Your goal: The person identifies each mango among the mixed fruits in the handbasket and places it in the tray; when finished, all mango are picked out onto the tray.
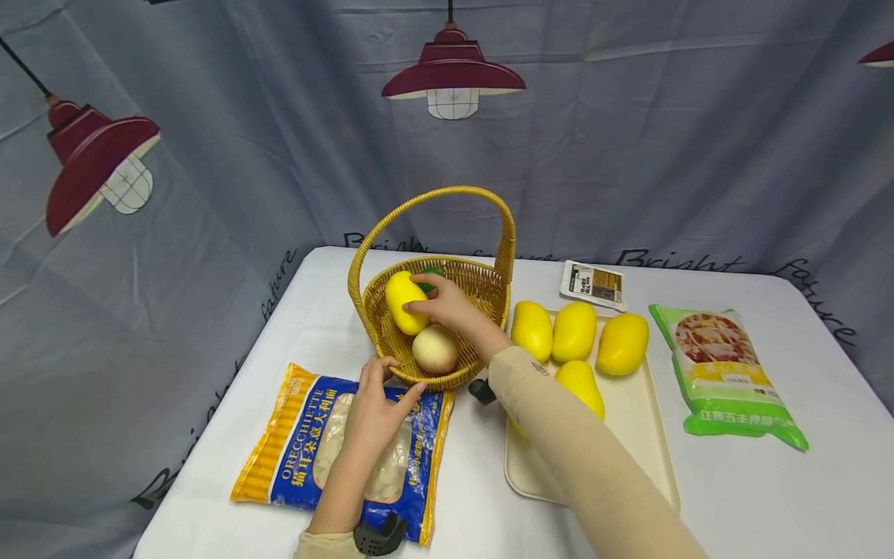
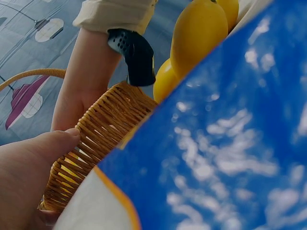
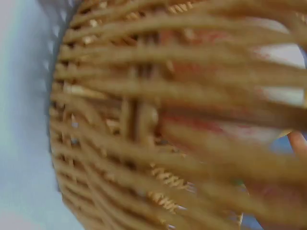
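A yellow mango (image 1: 403,301) is pinched between the thumb and fingers of my right hand (image 1: 447,303), inside the wicker basket (image 1: 482,273). Below it in the basket lies a pale, reddish peach (image 1: 436,349), and something green (image 1: 431,281) shows behind the fingers. My left hand (image 1: 377,411) grips the basket's near rim, its thumb (image 2: 64,137) against the weave in the left wrist view. Under that hand lies a blue and orange bag of orecchiette pasta (image 1: 296,442). Blurred wicker wall (image 3: 120,105) fills most of the right wrist view.
Right of the basket, a cream tray (image 1: 639,435) bears several yellow mangoes (image 1: 623,344), partly hidden by my right sleeve. Behind the tray is a small labelled flat pack (image 1: 594,284). A green food bag (image 1: 726,373) lies farther right. The basket's tall handle (image 1: 447,190) arches above it.
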The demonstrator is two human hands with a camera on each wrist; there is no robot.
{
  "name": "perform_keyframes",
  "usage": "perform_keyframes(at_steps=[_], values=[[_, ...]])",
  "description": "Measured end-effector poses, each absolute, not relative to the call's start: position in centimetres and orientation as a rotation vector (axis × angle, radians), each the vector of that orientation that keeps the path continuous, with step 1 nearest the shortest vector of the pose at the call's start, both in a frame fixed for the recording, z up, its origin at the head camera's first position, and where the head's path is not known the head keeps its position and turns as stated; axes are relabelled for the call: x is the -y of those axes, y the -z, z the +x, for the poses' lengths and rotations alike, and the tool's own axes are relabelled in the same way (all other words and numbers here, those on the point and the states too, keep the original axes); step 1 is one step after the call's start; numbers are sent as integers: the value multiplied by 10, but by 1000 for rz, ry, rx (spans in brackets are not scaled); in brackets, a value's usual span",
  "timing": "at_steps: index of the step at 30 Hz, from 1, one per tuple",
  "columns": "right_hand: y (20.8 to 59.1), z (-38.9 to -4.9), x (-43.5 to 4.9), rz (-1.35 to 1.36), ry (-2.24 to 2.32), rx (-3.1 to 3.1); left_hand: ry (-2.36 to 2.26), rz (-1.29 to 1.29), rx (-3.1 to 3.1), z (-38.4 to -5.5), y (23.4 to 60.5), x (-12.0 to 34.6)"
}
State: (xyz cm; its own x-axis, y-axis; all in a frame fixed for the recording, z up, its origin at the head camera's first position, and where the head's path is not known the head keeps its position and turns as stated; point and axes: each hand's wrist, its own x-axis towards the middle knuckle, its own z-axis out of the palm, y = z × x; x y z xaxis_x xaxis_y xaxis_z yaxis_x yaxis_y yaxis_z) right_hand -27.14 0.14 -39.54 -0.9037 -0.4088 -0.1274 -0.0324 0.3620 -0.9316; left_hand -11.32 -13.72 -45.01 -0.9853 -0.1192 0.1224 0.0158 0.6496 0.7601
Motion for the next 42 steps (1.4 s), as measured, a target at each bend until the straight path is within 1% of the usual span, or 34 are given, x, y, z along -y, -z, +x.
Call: perform_keyframes(at_steps=[9,15,22,28,42], values=[[384,-273,-26,-364,1681,-2255,1244,89,2700,-114,451,138],[376,-265,-41,-333,1708,-2270,1249,87,2701,-115,451,138],[361,-246,-65,-372,1761,-2246,1240,69,2691,-116,453,139],[350,-229,-90,-341,1796,-2256,1236,67,2685,-117,454,138],[343,-181,-156,-290,1778,-2389,1243,57,2677,-115,452,137]])
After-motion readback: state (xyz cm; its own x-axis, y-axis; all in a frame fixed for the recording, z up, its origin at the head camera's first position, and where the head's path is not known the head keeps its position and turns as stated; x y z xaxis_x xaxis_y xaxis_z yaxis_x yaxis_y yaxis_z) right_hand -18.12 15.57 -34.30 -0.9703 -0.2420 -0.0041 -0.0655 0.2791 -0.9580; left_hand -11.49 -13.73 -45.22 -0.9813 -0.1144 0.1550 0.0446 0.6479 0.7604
